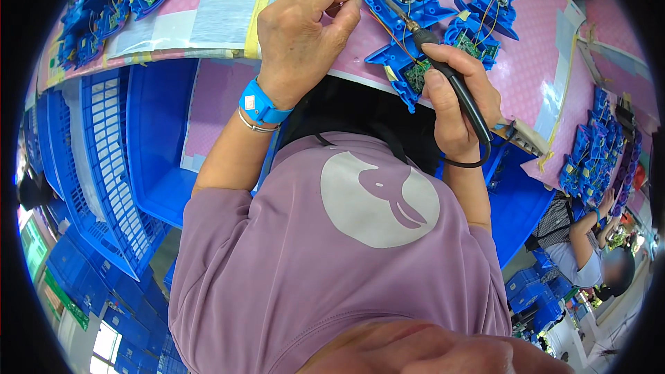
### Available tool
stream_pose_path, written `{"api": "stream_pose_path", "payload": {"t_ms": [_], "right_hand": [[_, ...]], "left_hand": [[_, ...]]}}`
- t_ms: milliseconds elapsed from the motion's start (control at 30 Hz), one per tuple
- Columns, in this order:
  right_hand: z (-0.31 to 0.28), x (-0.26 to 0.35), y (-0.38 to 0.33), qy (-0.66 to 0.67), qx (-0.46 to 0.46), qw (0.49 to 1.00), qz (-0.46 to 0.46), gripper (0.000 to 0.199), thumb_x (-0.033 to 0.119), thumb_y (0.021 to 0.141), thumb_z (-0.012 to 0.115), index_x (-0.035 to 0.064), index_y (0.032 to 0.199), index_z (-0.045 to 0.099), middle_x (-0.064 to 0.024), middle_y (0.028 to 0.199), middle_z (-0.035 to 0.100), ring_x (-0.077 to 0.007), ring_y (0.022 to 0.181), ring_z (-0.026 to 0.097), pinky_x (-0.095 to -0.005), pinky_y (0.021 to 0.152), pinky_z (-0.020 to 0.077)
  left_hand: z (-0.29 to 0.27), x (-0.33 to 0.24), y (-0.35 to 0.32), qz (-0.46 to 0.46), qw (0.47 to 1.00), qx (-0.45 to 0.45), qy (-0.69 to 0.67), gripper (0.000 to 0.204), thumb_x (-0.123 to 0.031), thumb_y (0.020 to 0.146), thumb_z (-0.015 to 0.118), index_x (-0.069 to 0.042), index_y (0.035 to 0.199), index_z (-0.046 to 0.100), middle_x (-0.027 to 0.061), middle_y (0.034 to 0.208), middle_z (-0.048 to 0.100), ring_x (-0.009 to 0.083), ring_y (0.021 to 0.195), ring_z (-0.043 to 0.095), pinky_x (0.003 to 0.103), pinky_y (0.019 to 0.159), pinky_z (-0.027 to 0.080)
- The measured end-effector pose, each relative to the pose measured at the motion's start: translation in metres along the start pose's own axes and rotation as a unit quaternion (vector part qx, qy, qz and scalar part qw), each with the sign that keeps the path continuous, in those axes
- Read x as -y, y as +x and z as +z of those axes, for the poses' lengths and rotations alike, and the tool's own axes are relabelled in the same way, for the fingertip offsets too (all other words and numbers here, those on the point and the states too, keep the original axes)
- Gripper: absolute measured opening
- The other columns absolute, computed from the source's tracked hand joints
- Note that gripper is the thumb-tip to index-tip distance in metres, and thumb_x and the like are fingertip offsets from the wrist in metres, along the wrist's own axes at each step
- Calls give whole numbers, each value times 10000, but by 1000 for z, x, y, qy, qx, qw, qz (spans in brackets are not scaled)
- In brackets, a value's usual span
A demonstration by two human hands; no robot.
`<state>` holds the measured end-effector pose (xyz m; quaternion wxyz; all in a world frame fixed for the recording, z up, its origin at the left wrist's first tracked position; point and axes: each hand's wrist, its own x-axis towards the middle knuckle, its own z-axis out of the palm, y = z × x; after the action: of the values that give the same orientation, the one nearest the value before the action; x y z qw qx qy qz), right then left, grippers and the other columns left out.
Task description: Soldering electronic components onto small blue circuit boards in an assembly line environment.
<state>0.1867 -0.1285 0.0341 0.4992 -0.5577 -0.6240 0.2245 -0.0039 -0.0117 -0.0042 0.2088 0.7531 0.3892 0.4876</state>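
- The pink work mat (485, 69) covers the bench top and serves as the landmark here; the person's lilac shirt (277, 270), with a pale round emblem, fills the frame below it.
- Blue slatted crates (111, 166) stand below the mat's lower left edge, and more blue crates are stacked further down on that side.
- The left hand (301, 34) comes up over the mat's lower edge with the wrist bent. Thumb and forefinger are pinched shut on a thin strand, too fine to say whether wire or solder, that points at the blue plastic housing (402, 10).
- The right hand (460, 97) is curled closed around the black grip of a soldering iron (415, 28), whose tip is angled up and left into the housing.
- That open blue housing lies near the middle of the mat between the two hands, with a round speaker at its top and a green circuit board (418, 73) at its lower end.
- A second blue housing (481, 24) lies just to its right on the mat.
- More blue housings are heaped at the mat's far left corner (104, 10) and far right edge (596, 152).
- A blue wrist strap (262, 105) circles the left wrist, just off the mat's lower edge.
- A yellow tape strip (262, 7) runs across the mat beside the left hand, edging a grey patch (222, 21).
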Motion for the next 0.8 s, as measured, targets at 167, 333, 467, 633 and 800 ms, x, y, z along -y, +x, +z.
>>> {"api": "stream_pose_path", "payload": {"t_ms": [167,333,467,633,800], "right_hand": [[0,0,0,-9,0,1000,-17,265,63,907,655,-31,1148,711,-103,969,705,-100,684,633,-240,650,499],[0,0,0,-8,-1,1000,-30,253,60,911,656,-26,1142,713,-97,970,706,-97,678,630,-242,645,495],[1,-2,0,-6,-1,1000,-27,256,60,925,640,-37,1155,700,-81,879,695,-90,666,615,-239,626,479],[2,-4,0,21,-5,1000,-17,273,75,949,617,-67,1179,664,-56,699,635,-81,616,562,-230,579,430],[1,-5,-2,57,-44,997,2,222,58,911,703,-35,1112,717,-93,892,730,-101,645,643,-233,592,489]], "left_hand": [[0,-5,3,6,1000,-3,14,119,-30,805,766,-62,919,763,62,777,681,165,628,671,269,564,522],[-17,-9,-1,26,999,13,-40,211,40,775,735,-63,956,768,40,776,666,112,615,618,244,528,462],[-16,1,-5,143,988,50,-17,283,35,768,785,-96,1019,777,31,865,690,131,648,649,250,534,489],[-13,4,-3,202,974,80,65,237,-59,790,804,-105,1013,738,12,923,678,178,681,693,298,538,534],[-9,8,1,233,965,76,89,252,-62,771,807,-106,1004,720,8,950,686,164,694,700,285,535,534]]}}
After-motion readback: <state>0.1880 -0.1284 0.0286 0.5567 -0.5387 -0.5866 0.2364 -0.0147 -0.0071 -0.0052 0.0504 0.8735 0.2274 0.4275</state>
